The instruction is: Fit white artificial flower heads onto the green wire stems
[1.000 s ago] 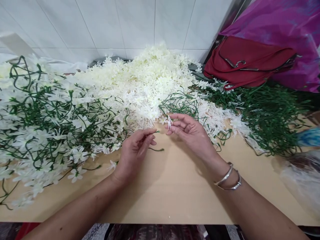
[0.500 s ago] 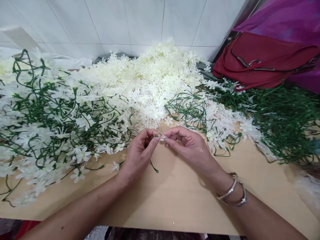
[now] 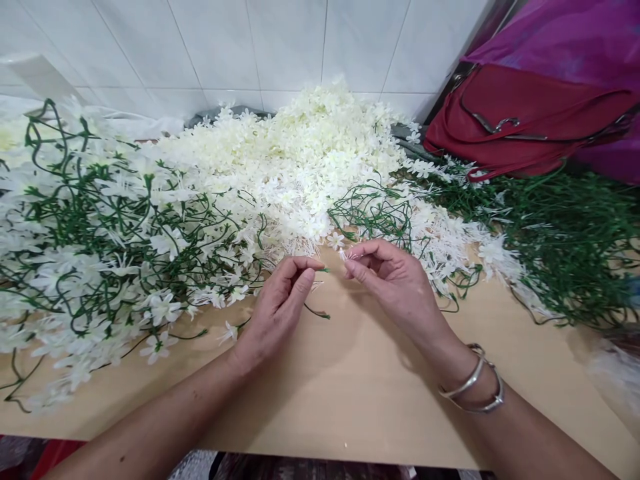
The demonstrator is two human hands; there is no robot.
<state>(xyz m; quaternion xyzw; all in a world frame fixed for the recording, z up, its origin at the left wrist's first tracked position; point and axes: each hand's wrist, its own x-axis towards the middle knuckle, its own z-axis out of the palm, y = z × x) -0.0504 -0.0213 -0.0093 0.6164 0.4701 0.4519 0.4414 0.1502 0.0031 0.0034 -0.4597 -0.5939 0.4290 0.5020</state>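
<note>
Between the thumb and forefinger of my left hand (image 3: 280,297) is a green artificial flower stem (image 3: 320,313); one green tip pokes out past the fingertips and another end hangs below. My right hand (image 3: 387,277), a little apart to the right, pinches a small white flower stamen piece (image 3: 350,255) with thin strands. Just beyond my fingers lies a heap of white artificial flower petals (image 3: 305,157). A tangle of loose green stems (image 3: 377,213) rests on white stamens behind my right hand.
Assembled white flowers on green stems (image 3: 125,240) are piled at the left. Dark green stems (image 3: 565,240) spread over the right of the wooden table (image 3: 310,400). Behind them sit a red handbag (image 3: 535,120) and a purple bag (image 3: 565,40), near the tiled wall (image 3: 285,47).
My hands have come apart: the right one moved right and slightly away with the white stamen piece. My left hand stays almost in place, its stem's hanging end swung up and right.
</note>
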